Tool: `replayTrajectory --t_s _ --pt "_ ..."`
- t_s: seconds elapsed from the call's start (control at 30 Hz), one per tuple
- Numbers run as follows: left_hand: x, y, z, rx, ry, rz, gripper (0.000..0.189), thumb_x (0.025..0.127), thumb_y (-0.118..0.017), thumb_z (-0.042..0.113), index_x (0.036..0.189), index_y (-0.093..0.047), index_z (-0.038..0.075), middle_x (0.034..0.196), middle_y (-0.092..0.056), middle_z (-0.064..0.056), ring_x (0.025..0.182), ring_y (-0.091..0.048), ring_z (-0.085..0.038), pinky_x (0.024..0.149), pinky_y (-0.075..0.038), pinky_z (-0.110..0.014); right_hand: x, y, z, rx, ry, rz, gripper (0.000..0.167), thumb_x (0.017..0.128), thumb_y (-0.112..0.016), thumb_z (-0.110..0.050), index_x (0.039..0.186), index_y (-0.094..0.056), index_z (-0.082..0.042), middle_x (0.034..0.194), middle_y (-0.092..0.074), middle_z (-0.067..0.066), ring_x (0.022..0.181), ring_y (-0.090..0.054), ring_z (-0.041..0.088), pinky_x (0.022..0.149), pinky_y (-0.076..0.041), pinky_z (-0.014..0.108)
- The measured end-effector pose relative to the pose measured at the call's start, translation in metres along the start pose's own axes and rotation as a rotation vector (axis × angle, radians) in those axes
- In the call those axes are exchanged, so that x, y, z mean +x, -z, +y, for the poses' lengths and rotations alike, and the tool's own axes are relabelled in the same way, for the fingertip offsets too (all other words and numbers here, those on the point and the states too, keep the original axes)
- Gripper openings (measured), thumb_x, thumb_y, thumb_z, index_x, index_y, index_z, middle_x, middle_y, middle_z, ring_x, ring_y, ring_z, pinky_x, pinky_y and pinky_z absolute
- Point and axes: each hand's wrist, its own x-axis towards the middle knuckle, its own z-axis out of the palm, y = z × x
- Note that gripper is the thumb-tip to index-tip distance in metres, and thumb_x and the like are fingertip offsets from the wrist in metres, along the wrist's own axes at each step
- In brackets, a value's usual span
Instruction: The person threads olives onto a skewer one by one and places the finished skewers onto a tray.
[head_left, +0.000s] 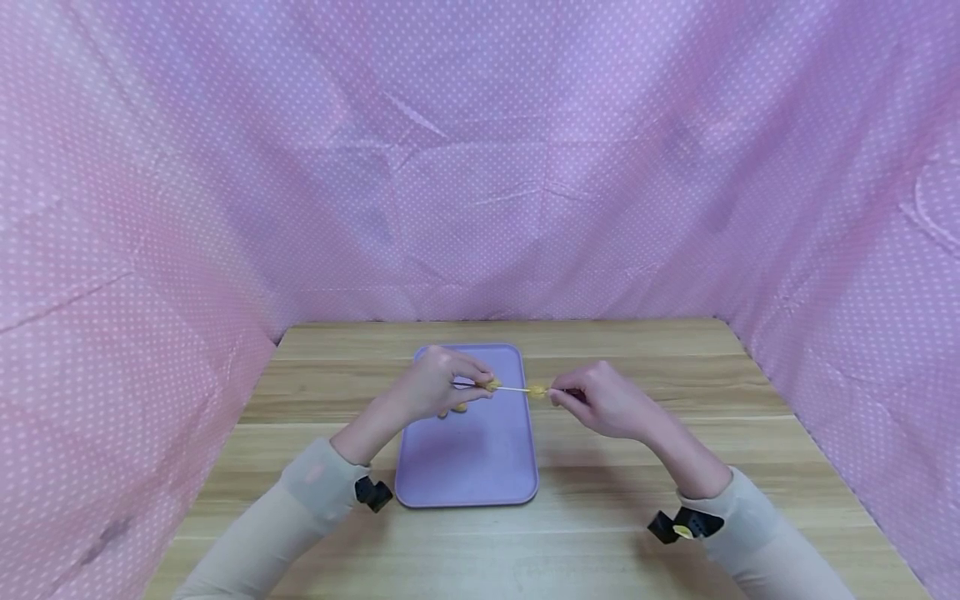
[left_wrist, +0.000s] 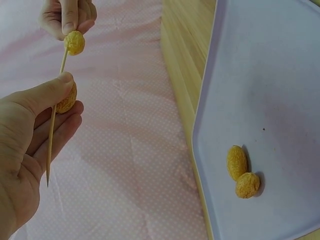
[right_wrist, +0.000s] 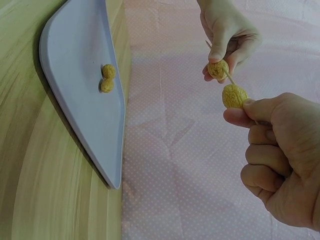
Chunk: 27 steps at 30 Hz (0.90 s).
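Observation:
Both hands are raised over the lilac tray (head_left: 465,475), joined by a thin wooden skewer (left_wrist: 52,135). My left hand (head_left: 438,383) pinches a wrinkled yellow ball (right_wrist: 218,70) between thumb and fingers. The skewer runs along that ball, and its pointed end sticks out past it toward the left palm. A second wrinkled yellow ball (right_wrist: 234,96) sits on the skewer close to the other end. Right behind this ball, my right hand (head_left: 603,400) pinches the skewer between thumb and forefinger, its other fingers curled in. A short bare stretch of skewer shows between the two balls.
Two more wrinkled yellow balls, one oval (left_wrist: 237,162) and one rounder (left_wrist: 247,185), lie against each other on the tray. The tray rests on a wooden table (head_left: 637,342). Pink dotted cloth (head_left: 480,208) hangs around the back and sides.

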Motion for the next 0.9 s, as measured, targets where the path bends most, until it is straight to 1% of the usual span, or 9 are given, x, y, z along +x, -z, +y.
replayTrajectory --t_s 0.07,0.13,0.27,0.4,0.57,0.67,0.8,0.9 --pt "0.0003 -0.0004 0.0002 -0.005 0.007 -0.011 0.017 0.083 -0.091 0.007 0.098 -0.085 0.003 0.1 -0.083 -0.013 0.085 -0.083 -0.02 0.069 -0.061 -0.008 0.0007 -0.0001 -0.0003 0.001 -0.01 -0.009 0.028 0.1 -0.07 -0.006 0.076 -0.065 -0.02 0.065 -0.044 -0.018 0.058 -0.036 -0.009 0.052 -0.034 0.011" --pt "0.0007 -0.0007 0.0005 -0.005 0.006 -0.013 0.017 0.083 -0.091 0.007 0.098 -0.084 0.002 0.1 -0.083 -0.013 0.085 -0.083 -0.021 0.069 -0.061 -0.009 0.0015 -0.0003 -0.0007 0.002 -0.019 -0.016 0.029 0.101 -0.07 -0.007 0.076 -0.064 -0.021 0.065 -0.042 -0.018 0.057 -0.036 -0.009 0.052 -0.033 0.011" --pt "0.0017 -0.0026 -0.0009 0.022 -0.011 -0.01 0.017 0.083 -0.091 0.007 0.098 -0.084 0.003 0.1 -0.083 -0.012 0.09 -0.083 -0.022 0.079 -0.063 -0.013 0.0024 -0.001 -0.0009 0.002 -0.023 -0.023 0.029 0.101 -0.07 -0.008 0.076 -0.064 -0.021 0.064 -0.043 -0.018 0.057 -0.035 -0.008 0.051 -0.033 0.012" --pt "0.0023 -0.0039 -0.0013 0.014 -0.009 -0.013 0.017 0.083 -0.091 0.007 0.098 -0.084 0.002 0.1 -0.083 -0.013 0.088 -0.083 -0.021 0.076 -0.063 -0.012 0.0031 -0.0019 -0.0009 0.007 -0.025 -0.027 0.027 0.101 -0.07 -0.008 0.078 -0.066 -0.02 0.065 -0.046 -0.017 0.057 -0.036 -0.009 0.05 -0.034 0.012" --pt "0.0037 -0.0047 -0.001 0.019 -0.019 -0.014 0.017 0.083 -0.09 0.007 0.098 -0.084 0.003 0.099 -0.083 -0.012 0.09 -0.083 -0.022 0.08 -0.065 -0.016 0.0042 -0.0039 0.0002 0.01 -0.02 -0.024 0.026 0.102 -0.07 -0.008 0.079 -0.068 -0.02 0.065 -0.049 -0.017 0.057 -0.036 -0.009 0.05 -0.033 0.011" --pt "0.0044 -0.0046 -0.0003 0.018 -0.015 -0.02 0.017 0.084 -0.09 0.007 0.099 -0.084 0.003 0.1 -0.084 -0.012 0.09 -0.083 -0.021 0.078 -0.064 -0.013 0.0048 -0.0051 0.0008 0.006 -0.009 -0.015 0.025 0.101 -0.07 -0.007 0.079 -0.069 -0.02 0.065 -0.051 -0.016 0.057 -0.037 -0.01 0.049 -0.033 0.011" --pt "0.0047 -0.005 0.0005 -0.006 0.002 -0.032 0.017 0.084 -0.089 0.007 0.1 -0.084 0.002 0.101 -0.083 -0.012 0.085 -0.082 -0.02 0.066 -0.058 -0.006 0.0056 -0.0057 0.0005 0.009 -0.006 -0.012 0.025 0.101 -0.07 -0.006 0.079 -0.07 -0.018 0.065 -0.052 -0.015 0.057 -0.037 -0.009 0.049 -0.033 0.011" --pt "0.0049 -0.0064 -0.0002 -0.018 0.01 -0.04 0.017 0.085 -0.089 0.007 0.101 -0.084 0.001 0.102 -0.083 -0.013 0.082 -0.082 -0.019 0.058 -0.055 -0.003 0.0062 -0.0058 -0.0002 0.011 -0.014 -0.017 0.025 0.101 -0.07 -0.006 0.079 -0.07 -0.018 0.065 -0.051 -0.014 0.057 -0.037 -0.008 0.049 -0.033 0.011"
